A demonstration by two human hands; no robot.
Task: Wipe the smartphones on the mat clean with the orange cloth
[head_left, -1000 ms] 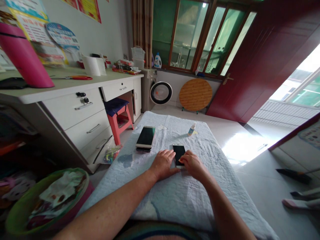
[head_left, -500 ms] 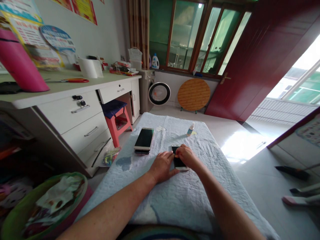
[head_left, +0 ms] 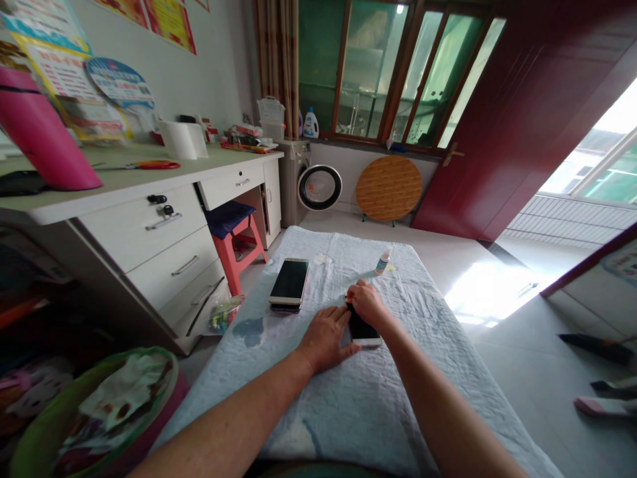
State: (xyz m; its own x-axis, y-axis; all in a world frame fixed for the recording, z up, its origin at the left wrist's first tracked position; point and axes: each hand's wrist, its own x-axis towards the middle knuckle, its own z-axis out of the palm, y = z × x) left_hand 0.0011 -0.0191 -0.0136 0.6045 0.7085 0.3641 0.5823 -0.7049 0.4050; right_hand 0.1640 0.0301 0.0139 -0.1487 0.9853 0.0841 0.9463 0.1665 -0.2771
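Observation:
A white-framed smartphone point(head_left: 364, 332) with a dark screen lies flat on the cloth-covered table. My left hand point(head_left: 326, 338) rests along its left edge, fingers stretched out and the thumb near the lower corner. Over the upper part of the screen my right hand point(head_left: 367, 302) is closed, its fingertips pressed down; whatever they pinch is hidden. Off to the left, another smartphone point(head_left: 289, 281) lies face up on top of a darker one. Beyond my right hand stands a small spray bottle point(head_left: 382, 262) with a blue label.
A pale blue cloth point(head_left: 343, 411) covers the table. On the left are a desk point(head_left: 164, 245), a pink stool point(head_left: 243, 249) and a waste bin point(head_left: 176, 372) holding tissues. A washing machine point(head_left: 293, 172), a round wooden tabletop point(head_left: 388, 188) and a red door point(head_left: 478, 146) stand behind.
My right hand has shifted slightly up and left across the phone screen, covering its top edge more. The left hand stays at the phone's side. The camera view has shifted slightly.

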